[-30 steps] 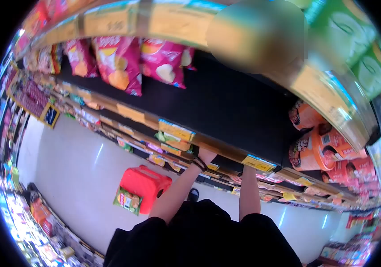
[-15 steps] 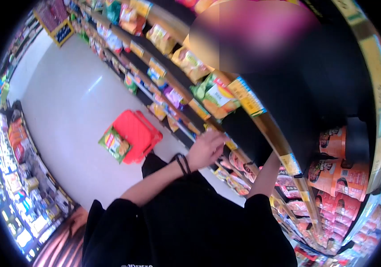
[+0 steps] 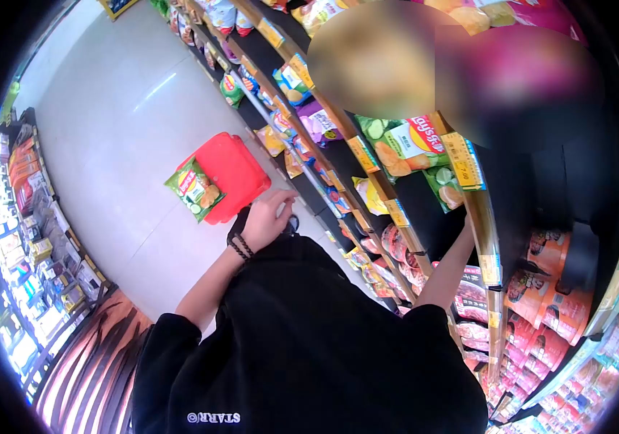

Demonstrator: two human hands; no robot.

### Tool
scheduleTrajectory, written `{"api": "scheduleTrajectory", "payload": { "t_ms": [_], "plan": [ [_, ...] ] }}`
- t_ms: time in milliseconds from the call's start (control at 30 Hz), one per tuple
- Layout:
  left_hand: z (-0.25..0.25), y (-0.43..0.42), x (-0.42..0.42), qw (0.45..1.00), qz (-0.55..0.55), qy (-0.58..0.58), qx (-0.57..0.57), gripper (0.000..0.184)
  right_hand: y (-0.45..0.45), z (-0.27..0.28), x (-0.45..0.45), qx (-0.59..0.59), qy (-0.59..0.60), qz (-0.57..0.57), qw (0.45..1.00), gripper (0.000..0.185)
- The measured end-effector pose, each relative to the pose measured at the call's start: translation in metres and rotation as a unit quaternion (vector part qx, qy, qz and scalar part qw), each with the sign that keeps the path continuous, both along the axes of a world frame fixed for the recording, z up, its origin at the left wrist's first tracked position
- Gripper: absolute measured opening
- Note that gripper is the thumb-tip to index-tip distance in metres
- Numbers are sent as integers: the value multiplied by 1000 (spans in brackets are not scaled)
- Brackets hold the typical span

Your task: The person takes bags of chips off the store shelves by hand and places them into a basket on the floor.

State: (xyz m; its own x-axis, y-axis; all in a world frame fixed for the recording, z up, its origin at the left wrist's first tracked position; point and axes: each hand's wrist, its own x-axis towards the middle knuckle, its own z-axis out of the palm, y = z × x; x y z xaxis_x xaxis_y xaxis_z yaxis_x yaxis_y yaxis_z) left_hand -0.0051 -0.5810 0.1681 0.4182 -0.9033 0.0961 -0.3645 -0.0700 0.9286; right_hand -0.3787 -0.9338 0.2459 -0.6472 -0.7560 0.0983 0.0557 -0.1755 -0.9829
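My left hand (image 3: pixel 266 217), with dark bracelets at the wrist, hangs in front of my body near the red basket (image 3: pixel 233 173), its fingers loosely bent and apart, with nothing in them. On the basket's left part lies a green chip bag (image 3: pixel 195 189). My right forearm reaches into the shelf; a shelf edge with a yellow price label (image 3: pixel 463 160) hides the hand and its fingers. Just above that wrist stands a green chip bag (image 3: pixel 445 186), and beside it is a larger green chip bag (image 3: pixel 405 148). Whether the right hand touches either is hidden.
Shelf rows with chip bags (image 3: pixel 319 121) run up from the centre. Orange noodle tubs (image 3: pixel 541 289) and pink packs stand at the lower right. A display of goods (image 3: pixel 41 246) lines the left side, with a striped brown surface (image 3: pixel 99 354) below it. Grey floor (image 3: pixel 121 145) lies between.
The view has turned and shifted. My left hand has drawn back from the shelf toward my body. My right arm still reaches into the shelf, and a green bag now shows beside its wrist.
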Motion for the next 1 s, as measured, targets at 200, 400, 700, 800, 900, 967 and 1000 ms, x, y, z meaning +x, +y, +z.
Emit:
{"api": "scheduleTrajectory", "payload": {
  "t_ms": [200, 400, 700, 800, 900, 967, 1000],
  "plan": [
    [-57, 51, 48, 982, 21, 26, 188, 26, 45, -10, 18, -153, 69, -71, 983, 15],
    [-147, 109, 81, 942, 81, 62, 321, 32, 196, 14, 169, -71, 324, 146, 932, 14],
    [-223, 154, 102, 903, 194, 193, 332, 32, 257, -83, 325, 166, 287, 739, 586, 14],
    [-268, 175, 100, 879, 246, 190, 361, 32, 265, -132, 358, 177, 373, 813, 411, 23],
    [-278, 191, 101, 855, 291, 164, 397, 33, 278, -212, 376, 191, 424, 827, 315, 25],
    [-283, 197, 105, 834, 342, 196, 386, 40, 288, -256, 387, 246, 404, 826, 307, 26],
    [-286, 201, 103, 820, 375, 205, 381, 41, 293, -278, 391, 274, 393, 824, 303, 27]
  ]
}}
